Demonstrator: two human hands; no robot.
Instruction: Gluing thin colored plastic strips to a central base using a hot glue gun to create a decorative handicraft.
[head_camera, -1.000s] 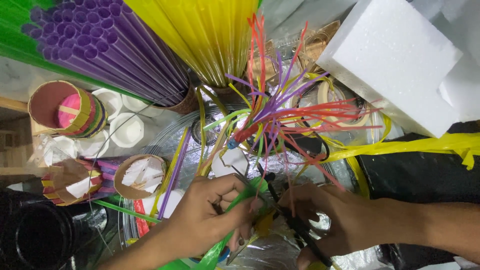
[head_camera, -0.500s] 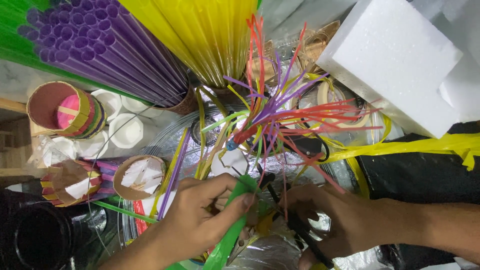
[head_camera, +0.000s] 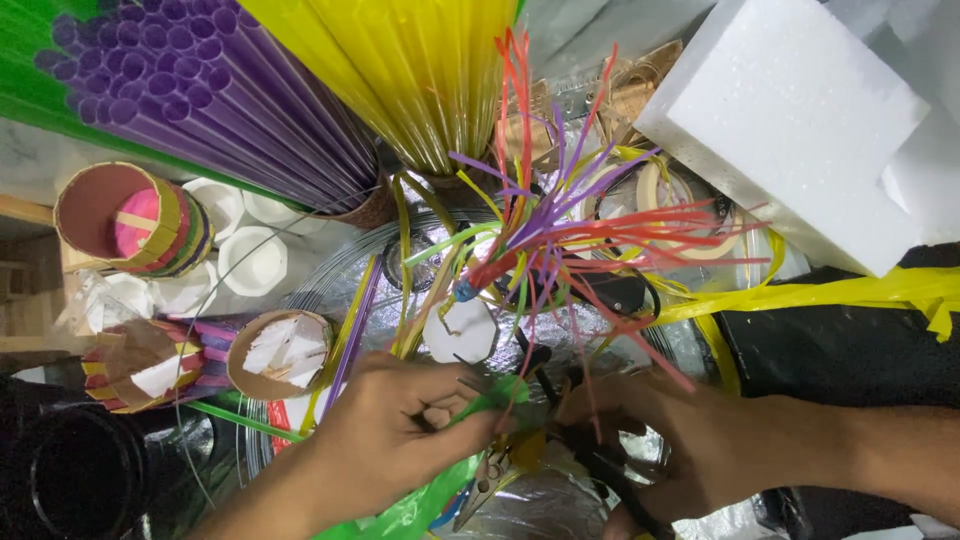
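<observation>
Head view, looking down on a craft bench. The landmark is the spray of slit orange, red and purple plastic straw strips (head_camera: 560, 240), which fans outward from a bound point near a white octagonal foam piece (head_camera: 458, 332).

Directly below the spray, the left hand (head_camera: 400, 440) pinches a thin green plastic straw strip (head_camera: 490, 395) between thumb and fingertips, fingers closed narrowly around it; the strip lies under the spray's lower strands, its tip pointing toward the right hand. Below and to the right of the spray, the right hand (head_camera: 660, 450) curls around the dark handles of black scissors (head_camera: 600, 465); the grip is closed, though whether the blades touch the green strip cannot be told.

Above and left of the spray stand a bundle of purple drinking straws (head_camera: 200, 100) and a bundle of yellow drinking straws (head_camera: 420, 70). Above and right of it lies a white rectangular foam block (head_camera: 790, 130). Right of the spray runs a crumpled yellow plastic ribbon (head_camera: 830, 295). Far left of the spray sits a cardboard tube wrapped in coloured bands (head_camera: 125, 220), with a small cardboard cup of white paper scraps (head_camera: 280, 352) lower down, nearer the left hand.
</observation>
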